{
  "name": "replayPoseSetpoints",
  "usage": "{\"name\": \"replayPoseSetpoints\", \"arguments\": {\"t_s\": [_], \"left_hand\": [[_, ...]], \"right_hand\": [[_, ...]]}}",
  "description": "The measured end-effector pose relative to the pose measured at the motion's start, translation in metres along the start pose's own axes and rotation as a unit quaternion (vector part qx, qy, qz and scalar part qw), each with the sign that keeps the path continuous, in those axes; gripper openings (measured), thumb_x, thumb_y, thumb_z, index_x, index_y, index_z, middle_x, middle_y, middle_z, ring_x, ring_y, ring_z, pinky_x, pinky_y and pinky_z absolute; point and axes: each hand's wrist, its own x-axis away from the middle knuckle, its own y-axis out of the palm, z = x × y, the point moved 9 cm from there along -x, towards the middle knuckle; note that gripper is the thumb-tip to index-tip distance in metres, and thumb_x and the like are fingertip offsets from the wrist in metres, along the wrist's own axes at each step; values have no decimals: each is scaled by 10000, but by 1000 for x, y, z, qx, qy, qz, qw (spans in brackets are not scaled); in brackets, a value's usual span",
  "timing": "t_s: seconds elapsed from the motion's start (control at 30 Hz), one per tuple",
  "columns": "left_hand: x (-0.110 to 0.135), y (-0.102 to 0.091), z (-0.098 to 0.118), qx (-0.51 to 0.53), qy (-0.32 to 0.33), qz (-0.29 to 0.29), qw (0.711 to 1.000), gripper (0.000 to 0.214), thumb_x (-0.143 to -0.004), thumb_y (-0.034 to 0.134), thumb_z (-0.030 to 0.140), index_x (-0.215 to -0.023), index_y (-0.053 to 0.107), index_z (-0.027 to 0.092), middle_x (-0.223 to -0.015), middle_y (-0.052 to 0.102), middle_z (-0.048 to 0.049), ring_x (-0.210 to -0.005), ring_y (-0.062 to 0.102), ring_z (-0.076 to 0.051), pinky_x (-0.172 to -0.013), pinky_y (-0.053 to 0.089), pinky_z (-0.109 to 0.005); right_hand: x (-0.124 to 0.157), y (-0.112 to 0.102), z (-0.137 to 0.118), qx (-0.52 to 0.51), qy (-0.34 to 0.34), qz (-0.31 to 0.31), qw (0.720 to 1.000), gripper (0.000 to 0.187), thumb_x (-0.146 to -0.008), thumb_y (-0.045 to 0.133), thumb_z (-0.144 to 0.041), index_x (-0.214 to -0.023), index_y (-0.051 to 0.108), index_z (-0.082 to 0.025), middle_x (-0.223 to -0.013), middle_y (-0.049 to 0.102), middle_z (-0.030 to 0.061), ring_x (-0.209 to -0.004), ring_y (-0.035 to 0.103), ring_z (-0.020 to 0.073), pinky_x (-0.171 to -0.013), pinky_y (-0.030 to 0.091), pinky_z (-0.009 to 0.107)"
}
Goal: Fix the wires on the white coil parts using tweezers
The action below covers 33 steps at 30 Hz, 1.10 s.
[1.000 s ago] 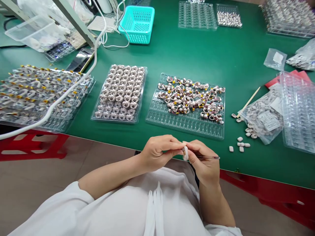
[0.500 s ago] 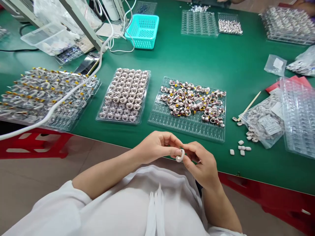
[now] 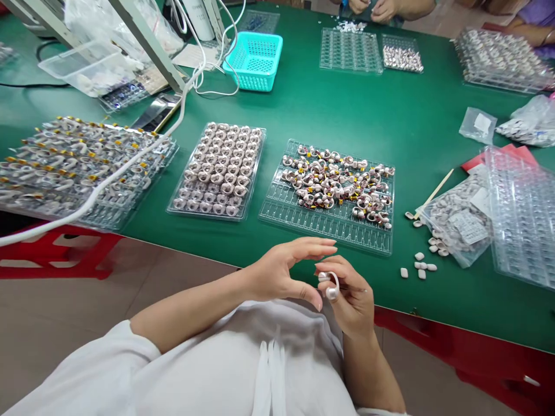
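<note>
My right hand [image 3: 352, 294] is closed round a small pale hook-shaped earpiece [image 3: 330, 284], held just in front of the green table's near edge. My left hand [image 3: 290, 269] hovers beside it with fingers stretched out and apart, thumb close to the earpiece but holding nothing. Straight ahead lies a clear tray [image 3: 329, 225] heaped with loose pinkish earpieces [image 3: 336, 185] with yellow bits. Left of it a second clear tray [image 3: 219, 170] holds neat rows of pink shells.
Stacked trays of parts [image 3: 73, 167] fill the left, crossed by a white cable [image 3: 108, 176]. At right lie bags of small parts [image 3: 459, 216], loose white pieces [image 3: 420, 266], a wooden stick [image 3: 436, 190] and empty clear trays [image 3: 524, 225]. A turquoise basket [image 3: 255, 53] and another person's hands [image 3: 375, 8] are at the far side.
My left hand has let go of the earpiece and opened its fingers. The right hand now holds the earpiece alone, slightly lower. The view tilted up a little.
</note>
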Motion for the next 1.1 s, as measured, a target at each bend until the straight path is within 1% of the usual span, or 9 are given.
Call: {"name": "replayPoseSetpoints", "arguments": {"t_s": [0.1,0.2,0.37,0.53,0.7,0.87,0.93,1.03,1.1], "left_hand": [[3,12,3,-16,67,-25,997,684,-719,876,253,-1357,630,226,-1289,708,-145,-1242,645,-290,-1061,518,-389],[6,16,4,-30,97,-5,995,614,-811,803,268,-1390,603,217,-1267,719,-154,-1146,706,-268,-972,572,-329],[12,18,11,-16,141,17,990,495,-899,707,236,-1383,604,217,-1335,670,-175,-1226,662,-283,-1018,554,-368],[14,13,15,57,160,32,985,451,-894,700,155,-1338,638,209,-1314,684,-177,-1289,608,-303,-1060,531,-432],[13,9,6,47,123,31,991,440,-901,690,178,-1337,635,199,-1369,642,-190,-1268,628,-295,-1045,542,-401],[11,4,4,-53,99,6,994,517,-886,708,208,-1388,584,188,-1327,676,-186,-1220,663,-272,-1034,539,-376],[10,2,10,-97,115,4,989,585,-839,770,277,-1385,574,198,-1318,678,-182,-1223,657,-280,-1044,527,-392],[10,-6,19,-167,139,43,975,625,-744,842,415,-1284,623,189,-1253,686,-188,-1159,668,-284,-998,541,-397],[9,-11,22,-237,137,77,959,521,-727,833,483,-1113,692,161,-1037,712,-156,-994,682,-256,-911,559,-379]], "right_hand": [[8,1,5,11,-16,50,999,121,-925,617,-292,-978,717,-249,-910,698,52,-793,662,199,-688,550,325],[14,1,4,61,-39,98,993,163,-934,584,-344,-924,705,-236,-823,698,44,-727,656,204,-645,546,334],[16,2,-3,71,-85,137,984,147,-938,580,-335,-933,699,-248,-795,696,31,-715,647,196,-649,532,334],[13,7,-2,62,-93,130,985,164,-924,604,-364,-905,727,-257,-838,713,50,-735,664,215,-656,552,362],[7,9,2,63,-68,111,989,110,-916,621,-294,-942,722,-258,-868,723,46,-758,672,208,-673,557,350],[-2,6,-5,113,-64,45,990,118,-924,607,-238,-1010,688,-242,-889,713,40,-792,677,197,-701,552,321],[-5,1,-5,179,-48,29,982,121,-935,590,-211,-1022,671,-233,-842,692,33,-722,659,176,-634,532,285],[-6,-2,-11,264,-107,21,958,211,-940,581,-191,-1135,651,-231,-870,719,48,-727,687,181,-632,542,272],[-6,3,-12,300,-153,4,942,244,-955,566,-217,-1186,643,-222,-915,730,69,-744,709,186,-616,550,263]]}}
